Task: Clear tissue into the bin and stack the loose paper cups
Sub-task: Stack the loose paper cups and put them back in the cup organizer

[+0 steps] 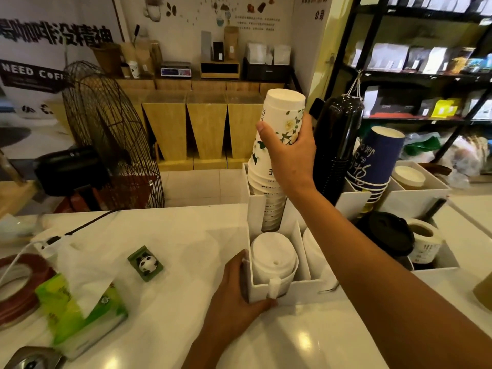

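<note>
Right hand [288, 153]: wrapped around paper cup [283, 115], upside down atop stack [269, 190].
Left hand [237, 288]: gripping white organizer [290, 291] corner.
Handling: light, crushable; hold mid-wall gently.

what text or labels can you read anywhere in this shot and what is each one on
"NEED COF", cut off by the fan: black sign on the left wall.
Large black Chinese characters, apparently mirrored: white banner above that sign.
"公司": red characters on the wall panel.
White lettering on the blue cup stack: unreadable.
Small print on the floral cup in the right hand: too small.
Label roll: blurred.
</note>
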Tool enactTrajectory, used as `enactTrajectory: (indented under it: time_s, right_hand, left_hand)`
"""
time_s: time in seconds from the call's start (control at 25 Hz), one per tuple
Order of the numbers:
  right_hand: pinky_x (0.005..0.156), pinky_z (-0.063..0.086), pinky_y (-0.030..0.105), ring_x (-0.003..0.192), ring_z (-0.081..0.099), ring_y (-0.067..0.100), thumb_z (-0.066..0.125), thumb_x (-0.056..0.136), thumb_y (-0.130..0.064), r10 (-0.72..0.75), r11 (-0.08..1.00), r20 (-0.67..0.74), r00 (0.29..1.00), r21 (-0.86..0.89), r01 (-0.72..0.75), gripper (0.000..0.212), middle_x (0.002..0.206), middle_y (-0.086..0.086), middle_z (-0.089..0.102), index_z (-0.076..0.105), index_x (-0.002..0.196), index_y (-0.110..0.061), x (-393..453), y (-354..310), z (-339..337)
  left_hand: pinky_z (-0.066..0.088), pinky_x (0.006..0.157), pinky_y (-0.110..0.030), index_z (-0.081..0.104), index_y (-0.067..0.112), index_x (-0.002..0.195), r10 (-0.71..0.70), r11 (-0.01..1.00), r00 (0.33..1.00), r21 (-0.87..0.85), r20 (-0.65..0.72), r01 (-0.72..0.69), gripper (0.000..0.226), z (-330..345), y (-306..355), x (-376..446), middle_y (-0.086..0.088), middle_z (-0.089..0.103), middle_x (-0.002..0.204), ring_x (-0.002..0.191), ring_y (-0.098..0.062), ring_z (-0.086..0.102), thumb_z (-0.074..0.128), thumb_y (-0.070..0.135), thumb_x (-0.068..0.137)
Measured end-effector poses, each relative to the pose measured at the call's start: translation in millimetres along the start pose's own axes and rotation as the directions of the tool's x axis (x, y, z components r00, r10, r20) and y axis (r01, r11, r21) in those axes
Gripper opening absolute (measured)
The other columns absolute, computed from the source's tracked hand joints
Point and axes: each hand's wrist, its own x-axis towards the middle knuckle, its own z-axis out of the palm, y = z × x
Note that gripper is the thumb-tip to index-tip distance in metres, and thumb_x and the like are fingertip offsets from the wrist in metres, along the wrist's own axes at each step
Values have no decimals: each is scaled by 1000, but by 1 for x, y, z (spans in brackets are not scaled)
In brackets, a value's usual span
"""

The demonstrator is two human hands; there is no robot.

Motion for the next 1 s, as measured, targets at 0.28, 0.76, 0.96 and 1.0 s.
enactTrajectory:
  time_s: [0.28,0.76,0.96,1.0]
  right_hand:
    - [72,53,17,92,61,-1,77,78,-43,132,987,165,977,-117,-113,69,108,-15,61,42,134,-25,-3,-28,-18]
    - [98,51,38,114,59,4,61,91,-45,443,754,202,873,-612,-240,42,123,-13,65,53,131,-35,-169,-77,-222]
    - [89,47,25,110,58,-6,57,84,-57,631,576,36,775,-691,-437,38,115,-26,66,60,119,-44,-243,-85,-306]
    - [85,44,20,108,57,-10,56,82,-60,650,542,-3,760,-699,-467,40,113,-29,65,59,120,-45,-254,-87,-321]
  left_hand:
    - [44,105,-29,20,55,144,2,1000,1000,17,-18,-2,116,-3,-2,-5,28,40,146,131,2,45,85,71,49]
    - [27,106,-24,26,22,152,-73,987,985,131,-159,95,81,22,16,-96,1,38,155,136,-8,36,71,35,85]
    - [22,112,-15,36,24,148,-20,994,997,102,-72,27,67,49,60,-161,10,29,158,141,1,26,66,35,89]
    - [22,108,-8,36,27,147,9,997,1000,78,4,-10,68,56,72,-176,12,31,156,140,5,26,65,40,87]
